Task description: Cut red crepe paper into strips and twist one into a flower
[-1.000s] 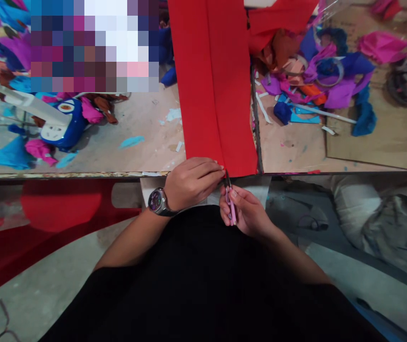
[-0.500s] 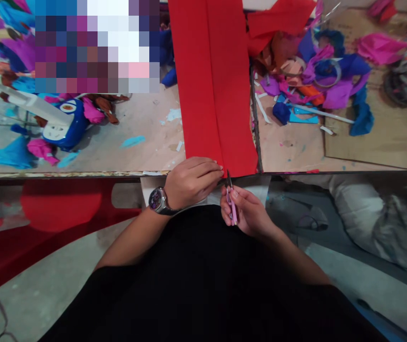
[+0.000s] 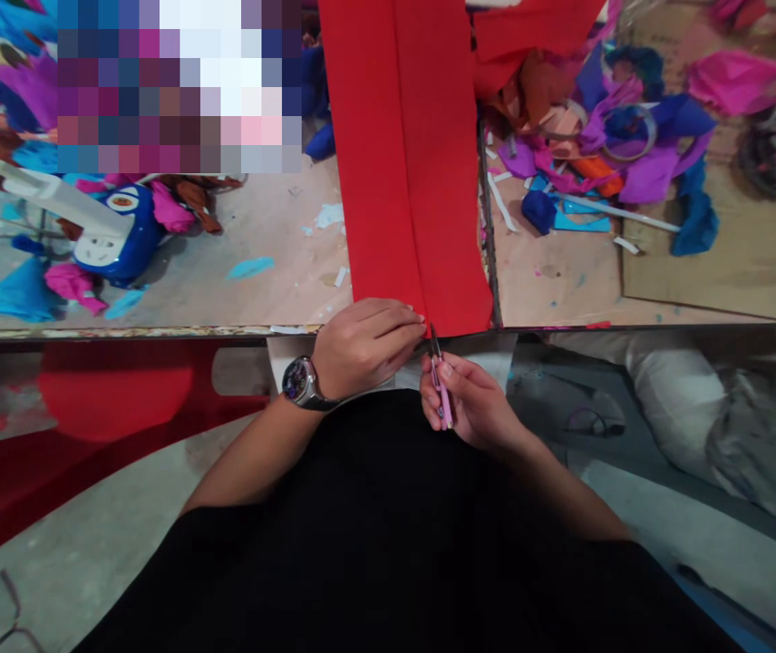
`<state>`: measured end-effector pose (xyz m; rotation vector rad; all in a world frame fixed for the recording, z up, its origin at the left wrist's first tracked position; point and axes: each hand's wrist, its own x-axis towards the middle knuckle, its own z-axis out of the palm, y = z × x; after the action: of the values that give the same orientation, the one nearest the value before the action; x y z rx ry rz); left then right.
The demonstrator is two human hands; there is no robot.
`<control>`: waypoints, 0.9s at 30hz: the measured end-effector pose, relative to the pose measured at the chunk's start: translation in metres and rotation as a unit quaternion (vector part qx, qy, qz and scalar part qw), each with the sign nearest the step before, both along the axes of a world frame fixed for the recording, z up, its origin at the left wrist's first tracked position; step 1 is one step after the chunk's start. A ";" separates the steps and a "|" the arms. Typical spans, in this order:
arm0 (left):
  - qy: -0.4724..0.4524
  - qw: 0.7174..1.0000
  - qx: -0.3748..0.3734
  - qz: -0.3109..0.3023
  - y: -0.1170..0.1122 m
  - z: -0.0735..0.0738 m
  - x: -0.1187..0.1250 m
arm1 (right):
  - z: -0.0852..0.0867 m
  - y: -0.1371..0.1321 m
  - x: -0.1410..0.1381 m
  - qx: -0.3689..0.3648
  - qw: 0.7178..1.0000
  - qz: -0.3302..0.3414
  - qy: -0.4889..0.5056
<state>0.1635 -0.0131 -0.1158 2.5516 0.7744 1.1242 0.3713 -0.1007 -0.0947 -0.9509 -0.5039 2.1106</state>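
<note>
A long red sheet [image 3: 439, 172] with a lengthwise fold line runs from the far side down to the table's near edge; whether it is paper or cloth I cannot tell. My left hand [image 3: 364, 346], with a watch on the wrist, is closed on the sheet's near edge, fingertips pinched at the fold. In my right hand [image 3: 473, 394] is a pair of small scissors [image 3: 444, 404] with pink handles, gripped by thumb and fingers. Their dark blades point away from me and meet the sheet's near edge just right of my left fingertips.
A blue-and-white power strip [image 3: 120, 238] stands on the left among crumpled coloured pieces. More scraps, a tape roll [image 3: 629, 134] and a white stick [image 3: 623, 213] lie right of the sheet. Cardboard [image 3: 721, 272] is at the far right; a red chair [image 3: 116, 399] stands below left.
The view has shifted slightly. The scissor blades have moved a little left, toward my left fingertips. Both hands keep their grips.
</note>
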 end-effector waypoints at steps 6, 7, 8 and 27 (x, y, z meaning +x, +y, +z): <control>-0.006 1.000 0.010 0.007 0.000 0.003 0.001 | -0.002 0.000 0.002 0.028 0.999 0.004 -0.025; -0.007 1.000 0.008 0.009 0.000 0.003 0.002 | -0.004 -0.001 0.002 0.037 0.999 0.006 -0.033; -0.010 1.000 0.006 0.012 0.000 0.004 0.002 | -0.006 -0.004 0.004 0.048 0.998 0.003 -0.042; -0.122 0.990 0.010 0.066 0.010 0.081 0.006 | 0.085 0.096 0.033 0.657 0.457 -0.136 -0.584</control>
<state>0.1699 -0.0026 -0.0346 2.3461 0.8824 1.4585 0.4042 -0.0042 -0.0101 -1.0832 -2.0152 -0.0510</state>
